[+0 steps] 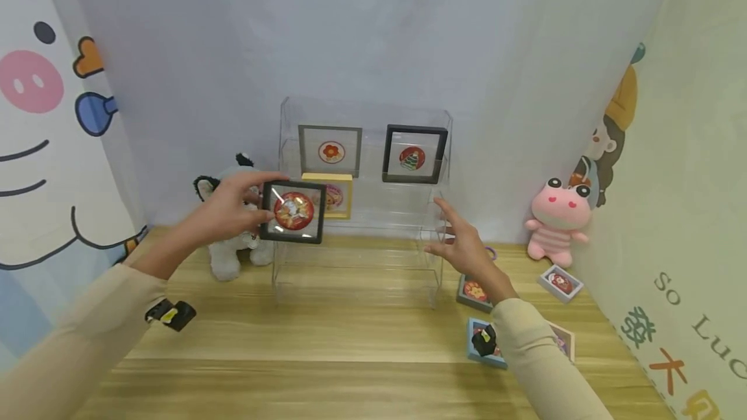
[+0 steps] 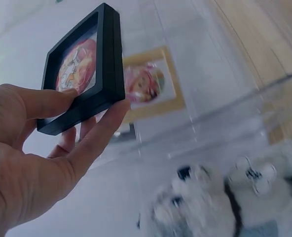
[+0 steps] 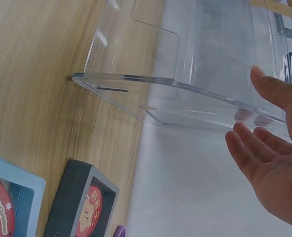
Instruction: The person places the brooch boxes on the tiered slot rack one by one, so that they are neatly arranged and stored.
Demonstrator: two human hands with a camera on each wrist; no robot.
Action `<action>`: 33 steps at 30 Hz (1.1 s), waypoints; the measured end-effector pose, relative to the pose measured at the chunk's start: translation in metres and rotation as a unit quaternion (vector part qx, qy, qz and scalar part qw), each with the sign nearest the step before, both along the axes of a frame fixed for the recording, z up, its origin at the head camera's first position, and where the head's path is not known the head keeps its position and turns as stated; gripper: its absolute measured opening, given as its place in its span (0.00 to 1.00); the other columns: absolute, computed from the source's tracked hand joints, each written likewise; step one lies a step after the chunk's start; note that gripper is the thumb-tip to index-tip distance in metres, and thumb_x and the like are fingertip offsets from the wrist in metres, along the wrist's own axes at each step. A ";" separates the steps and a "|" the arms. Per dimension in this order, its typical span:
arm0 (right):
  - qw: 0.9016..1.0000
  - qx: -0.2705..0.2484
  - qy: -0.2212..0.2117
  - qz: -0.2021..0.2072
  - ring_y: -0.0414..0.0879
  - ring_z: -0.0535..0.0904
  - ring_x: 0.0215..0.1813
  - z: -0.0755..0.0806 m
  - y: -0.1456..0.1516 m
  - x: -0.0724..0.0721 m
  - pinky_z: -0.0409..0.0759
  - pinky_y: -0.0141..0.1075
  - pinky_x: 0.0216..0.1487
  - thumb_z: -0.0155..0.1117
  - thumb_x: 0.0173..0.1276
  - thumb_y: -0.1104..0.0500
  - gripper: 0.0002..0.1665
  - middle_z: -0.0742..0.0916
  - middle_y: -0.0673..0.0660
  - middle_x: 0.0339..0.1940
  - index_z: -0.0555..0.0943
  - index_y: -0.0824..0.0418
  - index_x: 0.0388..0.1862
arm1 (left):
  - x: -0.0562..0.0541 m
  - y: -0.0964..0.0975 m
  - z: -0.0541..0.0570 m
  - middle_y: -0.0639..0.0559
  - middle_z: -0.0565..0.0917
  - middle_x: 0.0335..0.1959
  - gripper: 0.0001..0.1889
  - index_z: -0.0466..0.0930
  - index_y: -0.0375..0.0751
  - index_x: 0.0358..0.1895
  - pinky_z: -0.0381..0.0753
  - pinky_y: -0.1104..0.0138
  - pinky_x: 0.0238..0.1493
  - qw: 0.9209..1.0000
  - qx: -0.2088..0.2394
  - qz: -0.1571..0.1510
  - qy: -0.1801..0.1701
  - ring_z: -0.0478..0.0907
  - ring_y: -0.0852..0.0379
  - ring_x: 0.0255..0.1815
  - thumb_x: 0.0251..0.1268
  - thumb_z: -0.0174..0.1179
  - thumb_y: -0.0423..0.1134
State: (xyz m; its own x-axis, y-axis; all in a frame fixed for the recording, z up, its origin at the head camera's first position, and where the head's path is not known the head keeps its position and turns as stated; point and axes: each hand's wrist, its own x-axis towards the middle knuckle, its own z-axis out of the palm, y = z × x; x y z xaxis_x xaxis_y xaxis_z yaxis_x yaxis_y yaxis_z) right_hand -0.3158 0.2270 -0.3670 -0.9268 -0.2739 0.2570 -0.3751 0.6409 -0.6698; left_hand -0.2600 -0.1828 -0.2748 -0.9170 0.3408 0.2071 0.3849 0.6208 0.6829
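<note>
1. Black frame (image 1: 294, 211) is pinched in the left hand (image 1: 235, 209), before the left side of the rack (image 1: 373, 220).
2. Right hand (image 1: 465, 248) holds thumb and fingers apart at the rack's right side; contact unclear.

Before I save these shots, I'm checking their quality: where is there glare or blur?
Head view: white glare streaks cross the black frame in the left hand; left wrist view: that frame looks fairly crisp, but the plush toy and yellow frame look soft; right wrist view: pale highlights show on the clear rack.
</note>
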 end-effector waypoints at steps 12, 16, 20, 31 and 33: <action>1.000 -0.012 -0.006 0.010 0.69 0.76 0.65 -0.001 0.001 -0.001 0.81 0.54 0.58 0.74 0.60 0.66 0.59 0.66 0.73 0.75 0.51 0.47 0.82 | -0.040 0.083 0.000 0.38 0.71 0.50 0.33 0.71 0.46 0.71 0.75 0.60 0.36 0.995 0.000 -0.001 0.096 0.77 0.44 0.43 0.61 0.64 0.23; 1.000 -0.014 -0.007 0.010 0.69 0.76 0.65 -0.001 0.000 0.000 0.81 0.54 0.58 0.74 0.60 0.67 0.58 0.66 0.74 0.75 0.51 0.50 0.82 | -0.049 0.099 0.000 0.39 0.70 0.50 0.34 0.72 0.46 0.71 0.79 0.59 0.40 0.994 0.000 -0.004 0.112 0.75 0.46 0.42 0.61 0.62 0.21; 1.000 -0.008 -0.001 0.009 0.69 0.77 0.64 -0.001 0.000 0.000 0.81 0.54 0.57 0.74 0.60 0.67 0.58 0.67 0.74 0.75 0.52 0.50 0.82 | -0.058 0.114 -0.001 0.39 0.70 0.48 0.34 0.73 0.46 0.69 0.82 0.56 0.47 0.992 -0.008 -0.001 0.127 0.76 0.45 0.43 0.59 0.63 0.19; 1.000 -0.003 -0.002 0.006 0.69 0.77 0.65 0.000 0.000 0.001 0.81 0.53 0.57 0.74 0.60 0.66 0.59 0.67 0.73 0.74 0.51 0.47 0.82 | -0.075 0.153 -0.015 0.41 0.70 0.51 0.34 0.72 0.51 0.71 0.71 0.60 0.38 0.989 -0.025 0.007 0.144 0.69 0.49 0.38 0.63 0.61 0.22; 1.000 -0.003 0.000 0.005 0.69 0.77 0.64 -0.001 0.000 0.001 0.82 0.53 0.57 0.74 0.60 0.66 0.58 0.68 0.73 0.74 0.51 0.47 0.82 | -0.077 0.158 -0.019 0.40 0.70 0.52 0.33 0.72 0.51 0.71 0.71 0.60 0.36 0.988 -0.031 0.007 0.150 0.69 0.49 0.37 0.64 0.61 0.22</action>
